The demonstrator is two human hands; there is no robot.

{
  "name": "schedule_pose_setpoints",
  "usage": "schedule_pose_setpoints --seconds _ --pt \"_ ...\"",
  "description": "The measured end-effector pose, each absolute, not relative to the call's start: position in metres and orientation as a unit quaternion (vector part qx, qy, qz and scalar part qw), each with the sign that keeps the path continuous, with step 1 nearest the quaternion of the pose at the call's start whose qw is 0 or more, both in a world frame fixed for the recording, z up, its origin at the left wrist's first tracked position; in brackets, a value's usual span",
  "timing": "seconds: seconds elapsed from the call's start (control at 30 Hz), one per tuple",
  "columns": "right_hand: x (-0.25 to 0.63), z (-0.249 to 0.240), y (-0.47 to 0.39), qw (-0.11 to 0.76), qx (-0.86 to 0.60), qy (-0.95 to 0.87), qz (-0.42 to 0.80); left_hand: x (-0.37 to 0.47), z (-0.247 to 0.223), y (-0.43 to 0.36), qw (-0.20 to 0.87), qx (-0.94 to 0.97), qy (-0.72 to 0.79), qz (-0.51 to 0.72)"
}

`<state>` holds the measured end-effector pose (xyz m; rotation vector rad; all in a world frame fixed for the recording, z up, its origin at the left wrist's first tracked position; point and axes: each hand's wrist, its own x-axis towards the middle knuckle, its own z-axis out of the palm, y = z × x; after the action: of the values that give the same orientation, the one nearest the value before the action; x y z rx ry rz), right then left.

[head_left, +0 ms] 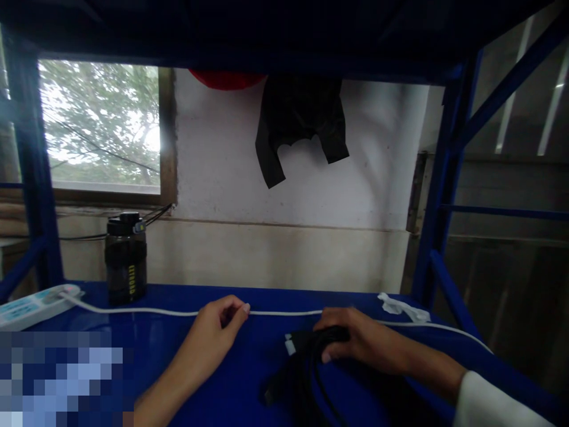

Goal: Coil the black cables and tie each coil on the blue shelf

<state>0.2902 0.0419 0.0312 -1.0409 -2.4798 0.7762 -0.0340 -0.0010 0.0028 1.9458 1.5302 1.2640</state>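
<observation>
My left hand [222, 323] pinches the white cable [284, 314], which runs across the blue shelf [240, 379] from a white power strip [35, 308] at the left. My right hand [351, 338] is wrapped round a bundled black cable [306, 379] at the right of centre. The bundle has a plug with pale prongs at its upper left and another dark connector lower down. Behind my right hand the white cable passes out of sight, then continues toward the right edge of the shelf.
A dark bottle [127, 261] stands at the back left of the shelf. A crumpled white wrapper [402, 308] lies at the back right. Blue posts [440, 196] rise at both sides, with a blue upper deck overhead. Dark clothing [302, 112] hangs by the wall.
</observation>
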Motion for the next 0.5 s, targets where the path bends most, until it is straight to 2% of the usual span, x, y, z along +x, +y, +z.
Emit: schedule_pose_setpoints --seconds 0.13,0.23,0.37,0.5 --pt "0.318 0.035 0.059 0.139 -0.418 -0.842 0.313 -0.033 0.005 -0.004 0.105 0.709 0.549 0.430" --pt "0.335 0.035 0.068 0.141 -0.417 -0.809 0.389 -0.034 0.004 -0.003 0.081 0.720 0.553 0.412" --pt "0.355 0.020 0.078 0.255 -0.391 -0.733 0.495 -0.039 0.004 0.000 0.039 0.746 0.548 0.376" --pt "0.362 -0.001 0.085 0.412 -0.438 -0.628 0.493 -0.046 0.003 0.006 0.030 0.750 0.551 0.364"
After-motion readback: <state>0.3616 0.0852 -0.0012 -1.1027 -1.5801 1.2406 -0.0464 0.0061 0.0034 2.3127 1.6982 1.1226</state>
